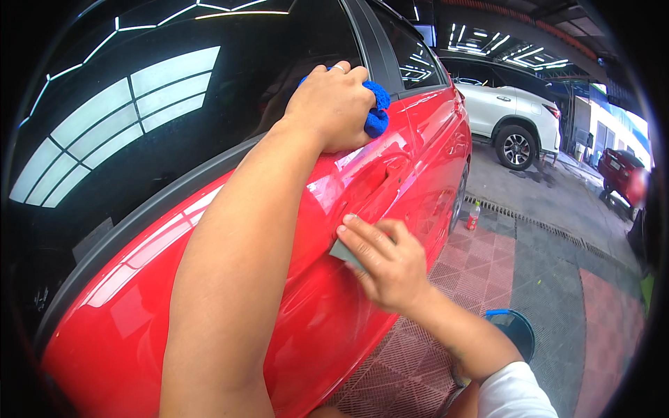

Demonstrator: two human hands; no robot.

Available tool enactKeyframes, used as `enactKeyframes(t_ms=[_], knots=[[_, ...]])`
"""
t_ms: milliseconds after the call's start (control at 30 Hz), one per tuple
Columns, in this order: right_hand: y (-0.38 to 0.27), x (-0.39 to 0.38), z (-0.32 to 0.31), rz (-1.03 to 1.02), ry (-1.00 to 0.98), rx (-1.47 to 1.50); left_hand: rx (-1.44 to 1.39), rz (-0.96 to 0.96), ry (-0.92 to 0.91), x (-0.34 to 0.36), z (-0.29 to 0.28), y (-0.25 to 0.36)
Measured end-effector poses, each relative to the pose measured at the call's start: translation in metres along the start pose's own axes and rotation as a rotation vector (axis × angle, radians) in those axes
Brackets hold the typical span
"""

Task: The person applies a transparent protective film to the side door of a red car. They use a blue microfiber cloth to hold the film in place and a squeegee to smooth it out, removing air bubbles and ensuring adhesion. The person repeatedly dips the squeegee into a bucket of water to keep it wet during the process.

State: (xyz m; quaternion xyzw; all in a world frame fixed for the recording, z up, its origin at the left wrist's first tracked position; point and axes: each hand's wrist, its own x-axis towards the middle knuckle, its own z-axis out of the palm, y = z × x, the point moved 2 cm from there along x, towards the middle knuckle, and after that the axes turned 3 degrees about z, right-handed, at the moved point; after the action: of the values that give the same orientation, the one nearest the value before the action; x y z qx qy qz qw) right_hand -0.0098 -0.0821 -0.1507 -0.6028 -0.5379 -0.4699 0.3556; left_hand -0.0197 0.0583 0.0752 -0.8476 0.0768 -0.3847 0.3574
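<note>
My left hand point(327, 104) is closed around a bunched blue cloth point(377, 110), at the top of a red car door point(317, 279) just below the window edge. Lower down, my right hand point(387, 261) presses a flat grey-green piece point(345, 255) against the door panel beneath the door handle point(369, 184). Its fingers lie over that piece and hide most of it, so I cannot make out whether it is a sanding sheet or a pad. Glossy red paint and the dark window glass point(230, 83) reflect the ceiling lights.
A dark bucket with a blue rim point(512, 331) stands on the tiled floor point(488, 268) at the right. A small red bottle point(474, 216) is near the drain grate point(550, 224). Farther back are a white SUV point(505, 115) and another red car point(622, 171).
</note>
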Motion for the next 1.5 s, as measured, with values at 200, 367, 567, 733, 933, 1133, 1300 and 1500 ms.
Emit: enactKeyframes(t_ms=[200, 367, 567, 733, 933, 1133, 1300, 1500], knots=[[0.038, 0.006, -0.001, 0.125, 0.044, -0.089, -0.014, 0.016, 0.063, -0.001, 0.002, -0.001], [0.028, 0.009, -0.016, 0.035, -0.093, -0.010, -0.007, 0.011, 0.019, -0.002, -0.003, 0.004], [0.064, 0.032, -0.040, 0.041, -0.077, 0.064, -0.003, 0.015, 0.110, -0.005, -0.001, -0.002], [0.055, 0.022, -0.033, -0.080, -0.194, 0.208, -0.022, 0.028, 0.142, -0.004, -0.003, 0.002], [0.051, 0.033, -0.024, -0.156, -0.233, 0.152, -0.015, -0.008, -0.024, -0.005, -0.007, 0.000], [0.046, 0.032, -0.015, -0.155, -0.183, 0.131, 0.031, 0.035, 0.154, -0.005, 0.011, -0.005], [0.062, 0.030, -0.032, -0.143, -0.254, 0.072, -0.019, 0.039, 0.138, 0.000, 0.014, -0.004], [0.052, 0.039, -0.018, -0.190, -0.206, 0.108, -0.014, 0.013, 0.146, -0.004, 0.013, -0.005]])
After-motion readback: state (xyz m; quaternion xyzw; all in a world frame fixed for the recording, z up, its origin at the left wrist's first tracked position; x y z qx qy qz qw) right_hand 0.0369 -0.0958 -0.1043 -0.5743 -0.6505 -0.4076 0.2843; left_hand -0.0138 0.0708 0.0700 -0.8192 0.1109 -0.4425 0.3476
